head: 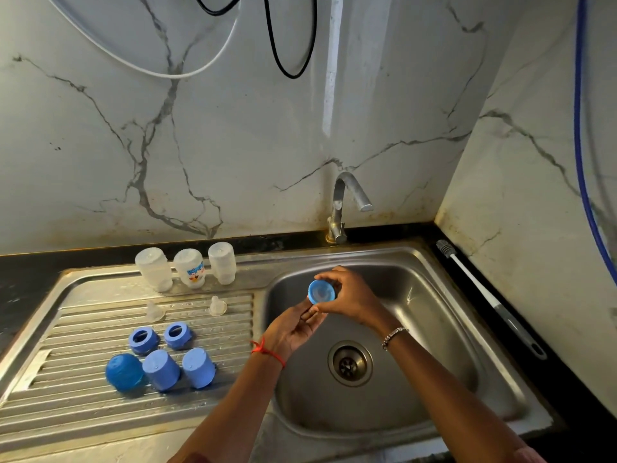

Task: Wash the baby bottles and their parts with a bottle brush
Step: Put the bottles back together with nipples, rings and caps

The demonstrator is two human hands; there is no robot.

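Observation:
Over the sink basin (434,315) my right hand (350,297) grips a blue bottle collar (321,291) with a clear teat seated in it. My left hand (295,325) lies palm up just below, its fingertips touching the collar's lower edge. Three clear bottles (190,269) stand upside down at the back of the drainboard (83,412). Two clear teats (217,306) sit on the ribs. Two blue collars (144,339) and three blue caps (160,369) lie nearer the front. The bottle brush (484,292) lies on the counter to the right of the sink.
A steel tap (344,208) stands behind the basin with no water running. The drain (350,363) is open. Marble walls close in at the back and right. A blue hose (581,128) and cables hang on the wall.

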